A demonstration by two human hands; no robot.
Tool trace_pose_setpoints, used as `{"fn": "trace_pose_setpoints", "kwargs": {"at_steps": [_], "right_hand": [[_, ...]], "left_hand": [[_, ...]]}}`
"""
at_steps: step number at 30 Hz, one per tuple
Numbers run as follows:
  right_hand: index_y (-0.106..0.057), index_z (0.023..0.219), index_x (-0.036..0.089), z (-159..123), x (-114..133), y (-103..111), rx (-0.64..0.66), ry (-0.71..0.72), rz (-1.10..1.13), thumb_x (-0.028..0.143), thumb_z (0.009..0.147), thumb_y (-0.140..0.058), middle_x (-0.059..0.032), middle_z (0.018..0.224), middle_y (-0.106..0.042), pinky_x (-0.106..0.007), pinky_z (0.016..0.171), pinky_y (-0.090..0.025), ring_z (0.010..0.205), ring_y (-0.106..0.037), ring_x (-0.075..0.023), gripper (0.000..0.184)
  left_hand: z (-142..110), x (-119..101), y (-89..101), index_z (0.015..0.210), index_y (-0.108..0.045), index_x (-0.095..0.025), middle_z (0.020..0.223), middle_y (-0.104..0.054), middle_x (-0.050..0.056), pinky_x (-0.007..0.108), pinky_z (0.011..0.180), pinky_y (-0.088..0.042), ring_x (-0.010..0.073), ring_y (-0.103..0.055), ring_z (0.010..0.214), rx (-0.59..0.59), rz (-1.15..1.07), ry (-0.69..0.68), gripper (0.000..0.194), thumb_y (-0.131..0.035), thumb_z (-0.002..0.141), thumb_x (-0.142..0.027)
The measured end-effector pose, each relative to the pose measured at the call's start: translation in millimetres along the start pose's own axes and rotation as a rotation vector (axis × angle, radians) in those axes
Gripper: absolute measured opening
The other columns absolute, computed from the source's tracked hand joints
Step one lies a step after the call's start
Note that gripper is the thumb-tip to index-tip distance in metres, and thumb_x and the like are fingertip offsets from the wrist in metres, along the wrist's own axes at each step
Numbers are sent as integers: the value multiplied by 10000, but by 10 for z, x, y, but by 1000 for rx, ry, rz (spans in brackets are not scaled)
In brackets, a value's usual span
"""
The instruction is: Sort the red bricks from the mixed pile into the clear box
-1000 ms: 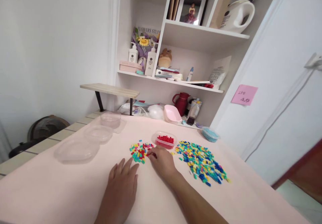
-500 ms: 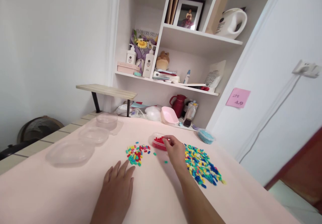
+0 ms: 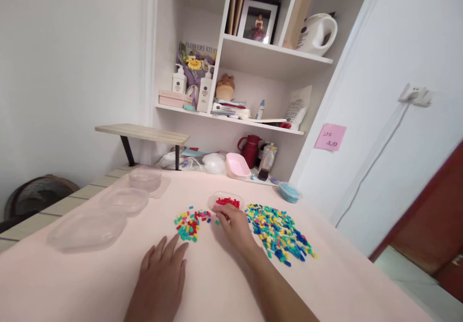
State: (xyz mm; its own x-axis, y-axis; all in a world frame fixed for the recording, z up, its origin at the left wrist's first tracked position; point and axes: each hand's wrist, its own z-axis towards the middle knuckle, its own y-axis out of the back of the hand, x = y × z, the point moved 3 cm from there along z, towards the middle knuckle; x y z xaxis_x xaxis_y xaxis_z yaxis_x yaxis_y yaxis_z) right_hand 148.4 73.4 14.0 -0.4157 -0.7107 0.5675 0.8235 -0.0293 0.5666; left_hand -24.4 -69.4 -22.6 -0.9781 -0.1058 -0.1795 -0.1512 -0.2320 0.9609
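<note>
My left hand [image 3: 159,273] lies with fingers spread on the pink tabletop, close to a small mixed pile of colored pieces [image 3: 188,226], red, yellow, green and blue. In front of the clear container [image 3: 210,199] of red pieces [image 3: 228,201] is my right hand [image 3: 233,228]. Its fingers are bent, thumb and forefinger slightly apart, with no piece visible between them; it covers the container's near side. A larger mixed pile of pieces [image 3: 278,232], many blue, green and yellow, spreads to the right of this hand.
Several clear containers [image 3: 87,228] stand along the table's left side. A tub of light blue pieces [image 3: 289,192] sits at the back right. Behind the table are a pink basin [image 3: 238,165], a red jug [image 3: 249,150] and a bottle [image 3: 266,161], below white shelves [image 3: 253,125].
My right hand has moved left and toward me, from over the red pieces to the container's front. My left hand stays spread on the table. The camera view has shifted a little.
</note>
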Motion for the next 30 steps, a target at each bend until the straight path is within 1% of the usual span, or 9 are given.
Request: {"fn": "trace_pose_setpoints", "kwargs": {"at_steps": [2,6,11,14,18,21,23,26,30], "right_hand": [[-757,1042,216,-24,43,-66,46,43,-35,150,914,-493,-86,1070,-741,-353,901,-519,1004,-672,-223,301],[-688,1235,181,-68,60,-161,125,43,-83,109,900,-471,-123,1248,-679,-374,1023,-477,1153,-618,-235,405],[-554,1403,139,-131,2,-260,284,34,-147,102,884,-479,-159,1361,-616,-410,1092,-429,1253,-565,-262,526],[-502,1445,130,-131,-35,-272,308,18,-175,112,899,-469,-170,1388,-595,-431,1096,-414,1273,-547,-275,548],[-517,1430,194,-96,-93,-230,220,-76,-145,179,960,-439,-118,1251,-685,-386,1021,-465,1149,-619,-242,477],[-549,1398,199,-92,-116,-208,170,-91,-149,195,963,-455,-115,1276,-674,-381,1021,-459,1167,-610,-245,446],[-577,1372,200,-100,-104,-213,197,-60,-169,186,957,-465,-120,1294,-665,-390,1028,-450,1190,-597,-253,430],[-675,1241,234,-111,-64,-218,253,-37,-197,171,957,-463,-94,1209,-702,-376,997,-461,1148,-614,-244,360],[-720,1139,247,-102,-3,-203,247,-47,-248,148,937,-490,-77,1179,-702,-341,956,-463,1114,-617,-228,322]], "left_hand": [[-3,1,-7,1384,-576,-319,1518,-520,28,539,1186,-293,278,-391,1454,-12,0,-4,502,-329,951,-258],[-2,3,-18,1363,-597,-319,1514,-525,24,540,1178,-304,282,-404,1446,-31,-4,1,497,-328,951,-255],[5,10,-35,1362,-598,-321,1512,-526,26,544,1179,-303,287,-400,1448,-29,-18,-1,488,-345,948,-263],[2,21,-45,1358,-601,-317,1514,-524,30,543,1177,-307,287,-405,1445,-40,-21,-6,485,-349,947,-263],[-3,27,-47,1357,-601,-323,1513,-524,22,546,1177,-308,284,-411,1441,-40,-16,-4,487,-344,947,-266],[1,17,-30,1352,-606,-324,1513,-524,16,544,1178,-306,283,-412,1440,-28,-7,2,489,-341,946,-265],[7,10,-20,1354,-606,-321,1517,-520,12,539,1183,-302,280,-407,1444,-15,-2,8,489,-346,943,-262],[13,9,-32,1355,-607,-313,1516,-521,12,533,1185,-298,278,-403,1446,-11,0,10,491,-345,943,-261],[6,39,-98,1345,-616,-313,1501,-540,20,530,1172,-308,279,-423,1430,-77,7,-8,488,-333,950,-269]]}}
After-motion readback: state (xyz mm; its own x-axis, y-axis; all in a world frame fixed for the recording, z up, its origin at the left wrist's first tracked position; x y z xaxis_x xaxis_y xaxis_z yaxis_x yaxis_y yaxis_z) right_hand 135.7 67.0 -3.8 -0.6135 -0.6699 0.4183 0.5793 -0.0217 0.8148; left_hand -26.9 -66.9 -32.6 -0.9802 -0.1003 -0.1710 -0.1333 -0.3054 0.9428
